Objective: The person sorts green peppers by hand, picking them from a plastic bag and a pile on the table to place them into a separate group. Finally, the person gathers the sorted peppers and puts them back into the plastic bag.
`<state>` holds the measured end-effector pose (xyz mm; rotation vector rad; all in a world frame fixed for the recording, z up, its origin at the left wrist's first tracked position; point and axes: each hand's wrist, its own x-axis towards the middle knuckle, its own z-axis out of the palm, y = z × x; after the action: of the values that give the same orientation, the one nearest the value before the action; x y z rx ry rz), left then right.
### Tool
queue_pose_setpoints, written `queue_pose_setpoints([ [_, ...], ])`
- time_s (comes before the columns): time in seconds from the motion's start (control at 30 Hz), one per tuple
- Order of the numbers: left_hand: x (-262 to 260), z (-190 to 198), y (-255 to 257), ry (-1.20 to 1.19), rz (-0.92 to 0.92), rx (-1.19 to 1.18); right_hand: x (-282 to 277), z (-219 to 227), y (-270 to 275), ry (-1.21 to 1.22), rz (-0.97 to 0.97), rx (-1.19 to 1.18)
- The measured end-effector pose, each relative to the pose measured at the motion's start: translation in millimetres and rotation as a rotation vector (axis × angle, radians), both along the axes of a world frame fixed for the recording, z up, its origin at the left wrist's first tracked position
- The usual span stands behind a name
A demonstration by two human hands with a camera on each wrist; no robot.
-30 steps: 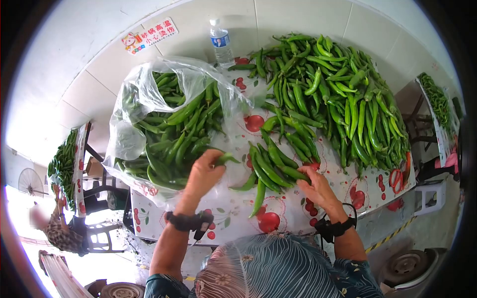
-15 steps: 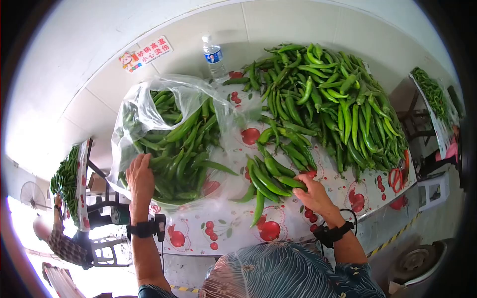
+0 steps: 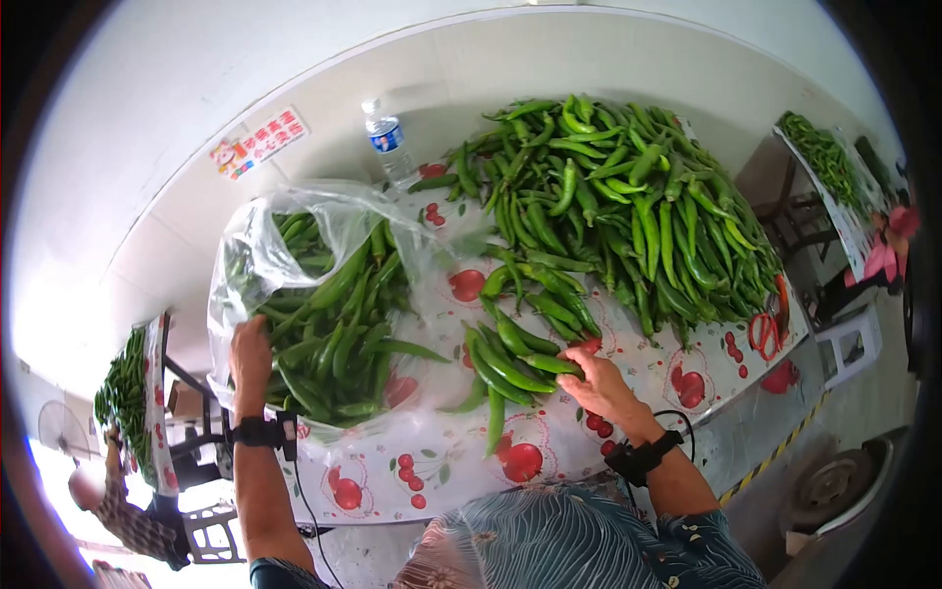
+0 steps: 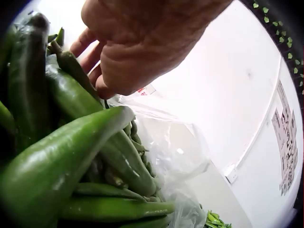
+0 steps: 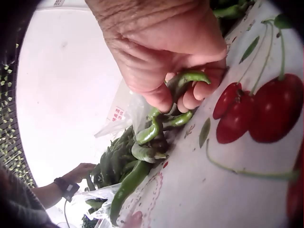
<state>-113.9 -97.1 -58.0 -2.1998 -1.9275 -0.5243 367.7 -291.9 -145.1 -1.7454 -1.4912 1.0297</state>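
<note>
The head view shows the whole table, where one long pepper sticks out of the clear plastic bag [image 3: 263, 218] over the printed tablecloth [image 3: 579, 471]. The left hand [image 3: 251, 353] is at the bag's outer side, its fingertips hard to see there. The left wrist view shows bent fingers against the stem end of a green pepper [image 4: 76, 71] inside the bag; whether they pinch it, I cannot tell.

The right hand [image 3: 601, 385] grasps the near end of a small bunch of peppers [image 3: 510, 368] on the cloth. Only the right wrist view shows a curved, pointed tip coming out between thumb and curled fingers.

Only the head view takes in the big pile of peppers [image 3: 628, 216], the water bottle [image 3: 390, 142] behind the bag and the red-handled scissors [image 3: 763, 337] at the pile's edge.

The peppers are smooth and glossy, some straight and tapering, others hooked or wrinkled near the stem. The bag is thin, crumpled and see-through, catching white glints. The cloth is pale, with red cherries and rounder fruit, and the shirt [image 3: 530, 535] has fine wavy lines
</note>
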Motion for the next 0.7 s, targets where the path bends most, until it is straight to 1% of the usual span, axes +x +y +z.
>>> queue_pose_setpoints([
  [0.03, -2.3, -1.4, -0.5, 0.01, -0.007, 0.032, -0.7, 4.1, 0.8, 0.032, -0.009, -0.05],
  [0.07, -2.4, -2.7, -0.1, 0.02, -0.014, 0.063, -0.2, -0.4, -0.8, 0.004, -0.008, -0.004],
  [0.13, 26.7, 15.1, -18.3, -0.116, -0.059, 0.081, 0.7, -13.5, 0.4, -0.058, 0.003, 0.091],
  [0.17, 45.4, 22.2, -29.8, -0.265, -0.079, 0.03, -1.4, 0.4, 1.4, -0.02, -0.004, -0.029],
  [0.2, 67.9, 26.8, -44.5, -0.438, -0.08, -0.077, -1.8, 1.4, 3.2, -0.053, -0.013, -0.019],
  [0.23, 79.2, 5.3, -49.3, -0.676, -0.238, -0.111, -2.5, 0.1, 4.4, -0.085, -0.016, -0.013],
  [0.27, 107.5, 4.7, -67.3, -0.65, -0.302, -0.222, -3.2, -1.2, 3.9, -0.113, -0.016, -0.008],
  [0.3, 142.8, 18.5, -91.7, -0.829, -0.236, -0.589, -2.5, 0.4, 4.8, -0.111, -0.01, -0.02],
  [0.33, 157.6, -0.1, -103.3, -0.922, -0.408, -0.709, -1.7, 3.0, 7.0, -0.107, -0.001, -0.034],
  [0.37, 169.3, -25.9, -109.8, -0.861, -0.47, -0.771, -2.6, 2.9, 5.7, -0.1, 0.006, -0.05],
  [0.4, 184.2, -34.1, -117.5, -0.805, -0.569, -0.73, -4.2, 0.1, 2.8, -0.096, -0.011, -0.042],
  [0.43, 190.1, -62.6, -118.6, -0.935, -0.571, -0.751, -5.2, -2.8, 2.2, -0.093, -0.026, -0.03],
  [0.47, 191.8, -76.0, -117.1, -0.921, -0.548, -0.758, -5.6, -4.2, 2.0, -0.092, -0.043, -0.016],
  [0.53, 196.9, -90.3, -116.7, -0.889, -0.512, -0.784, -8.4, -3.6, -4.0, 0.0, -0.056, 0.017],
  [0.57, 201.6, -89.1, -116.9, -0.991, -0.503, -0.866, -10.5, -3.4, -6.6, 0.045, -0.068, 0.035],
  [0.67, 220.6, -87.3, -126.3, -1.052, -0.485, -0.898, -31.3, -12.4, -3.7, 0.106, 0.02, 0.06],
  [0.7, 229.1, -77.1, -130.4, -1.108, -0.459, -0.935, -41.1, -11.5, -2.0, 0.092, 0.041, 0.044],
])
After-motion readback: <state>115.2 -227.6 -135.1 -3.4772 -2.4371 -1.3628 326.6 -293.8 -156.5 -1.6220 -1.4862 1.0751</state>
